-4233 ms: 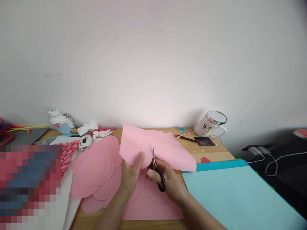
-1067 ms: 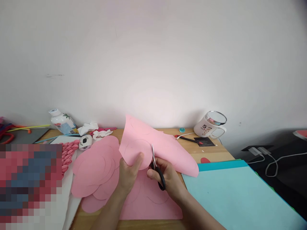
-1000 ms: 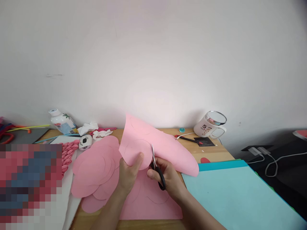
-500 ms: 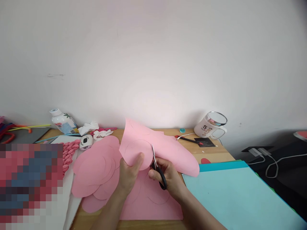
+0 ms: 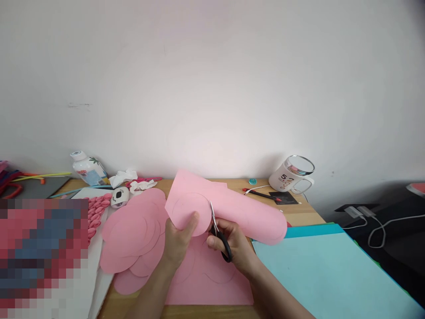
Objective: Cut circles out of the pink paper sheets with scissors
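Observation:
My left hand (image 5: 179, 241) pinches the lower edge of a pink paper sheet (image 5: 232, 208) held up off the wooden table (image 5: 299, 215); a pencilled circle shows on the sheet by my thumb. My right hand (image 5: 234, 243) grips black-handled scissors (image 5: 219, 232), blades pointing up into the sheet's edge just right of the circle. The sheet's right part curls over and away from me. Under my hands lies another pink sheet (image 5: 212, 279) with drawn circles.
A stack of cut pink circles (image 5: 133, 230) lies to the left, small pink pieces (image 5: 94, 212) beyond it. Light blue paper sheets (image 5: 325, 274) cover the right. At the back stand a white mug (image 5: 292, 175), a bottle (image 5: 86, 168), a punch (image 5: 119, 197) and a pen (image 5: 260, 193).
The held sheet's far right part has rolled over further to the right and its top edge has dropped lower. Both hands and the scissors stay almost where they were.

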`<act>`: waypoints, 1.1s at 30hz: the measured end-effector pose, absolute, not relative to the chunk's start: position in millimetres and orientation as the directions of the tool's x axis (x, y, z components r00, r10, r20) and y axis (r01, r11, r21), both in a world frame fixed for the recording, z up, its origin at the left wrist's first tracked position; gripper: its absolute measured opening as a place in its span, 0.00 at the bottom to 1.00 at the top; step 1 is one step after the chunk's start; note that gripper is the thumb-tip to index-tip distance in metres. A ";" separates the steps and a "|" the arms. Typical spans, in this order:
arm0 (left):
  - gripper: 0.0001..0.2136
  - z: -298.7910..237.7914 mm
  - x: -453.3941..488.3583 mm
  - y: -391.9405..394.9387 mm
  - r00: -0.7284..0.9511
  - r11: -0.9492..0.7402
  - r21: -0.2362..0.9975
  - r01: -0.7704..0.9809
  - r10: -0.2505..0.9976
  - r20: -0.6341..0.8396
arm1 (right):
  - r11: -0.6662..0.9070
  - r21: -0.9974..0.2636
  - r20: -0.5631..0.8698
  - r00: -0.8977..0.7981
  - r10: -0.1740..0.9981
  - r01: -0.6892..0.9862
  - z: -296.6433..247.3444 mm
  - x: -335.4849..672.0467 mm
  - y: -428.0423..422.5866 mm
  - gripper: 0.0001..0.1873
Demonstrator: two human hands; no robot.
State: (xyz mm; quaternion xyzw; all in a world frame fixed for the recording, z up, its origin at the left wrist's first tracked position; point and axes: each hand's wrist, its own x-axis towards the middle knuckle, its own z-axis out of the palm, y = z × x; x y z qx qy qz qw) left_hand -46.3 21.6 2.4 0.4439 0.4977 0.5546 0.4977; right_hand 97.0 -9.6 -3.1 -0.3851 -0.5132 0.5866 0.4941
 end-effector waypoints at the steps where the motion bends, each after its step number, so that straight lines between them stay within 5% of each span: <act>1: 0.14 2.7 -46.5 21.8 -0.110 -0.012 0.994 -0.105 0.994 0.000 | 0.016 -0.984 0.055 -0.217 0.975 -0.180 -3.2 97.2 -9.6 0.19; 26: 0.13 -2.2 -51.9 27.5 -0.101 -0.044 0.993 -0.108 0.994 0.033 | 0.002 -0.996 0.021 -0.200 0.980 -0.093 3.2 96.4 -11.8 0.19; 33: 0.15 -5.2 -41.6 23.6 -0.044 -0.014 0.969 -0.247 0.999 0.004 | 0.072 -0.989 0.076 -0.023 0.997 -0.128 3.2 88.7 -11.3 0.20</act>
